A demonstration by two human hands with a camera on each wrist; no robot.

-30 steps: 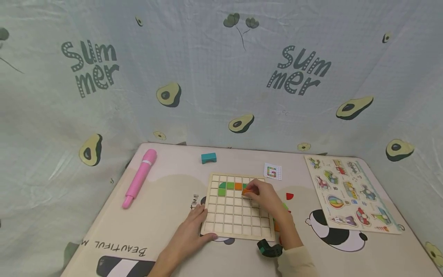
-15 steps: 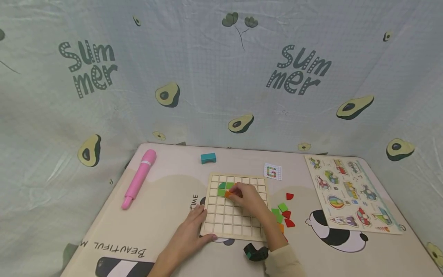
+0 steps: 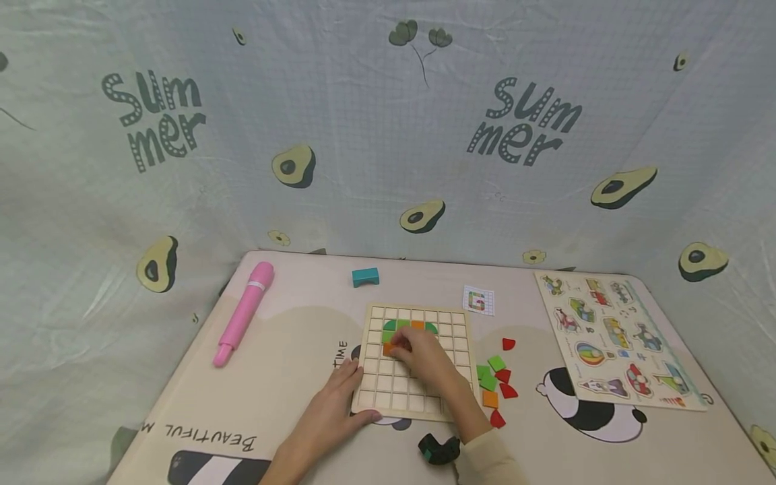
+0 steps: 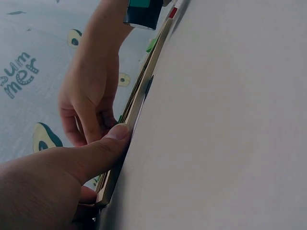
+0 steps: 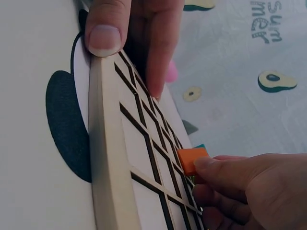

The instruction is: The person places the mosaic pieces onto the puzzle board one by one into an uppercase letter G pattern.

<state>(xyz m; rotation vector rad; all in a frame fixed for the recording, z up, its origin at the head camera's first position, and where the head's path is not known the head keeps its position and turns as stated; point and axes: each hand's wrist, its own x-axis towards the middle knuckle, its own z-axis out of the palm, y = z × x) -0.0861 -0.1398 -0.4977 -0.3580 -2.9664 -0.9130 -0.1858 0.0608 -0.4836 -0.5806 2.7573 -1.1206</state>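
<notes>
A wooden grid board (image 3: 394,384) lies flat on the table. My left hand (image 3: 330,407) grips its near-left corner, thumb on the near edge and fingers along the left edge. My right hand (image 3: 421,357) pinches an orange square tile (image 5: 191,160) between thumb and fingers, at a cell below a green square tile (image 3: 386,336); the right wrist view shows it tilted. In the board's second row are a green rounded tile (image 3: 390,325), a green square tile (image 3: 403,325), an orange tile (image 3: 417,325) and another green rounded tile (image 3: 431,327). My right fingers partly hide the grid.
Several loose red, green and orange tiles (image 3: 490,399) lie right of the board. A small pattern card (image 3: 479,300) and a teal block (image 3: 366,277) are beyond it. A pink marker-shaped object (image 3: 245,313) lies left, a picture puzzle board (image 3: 618,340) right.
My right hand has carried the orange tile leftward across the board and slightly nearer, to the left column of coloured tiles. My left hand has stayed at the corner.
</notes>
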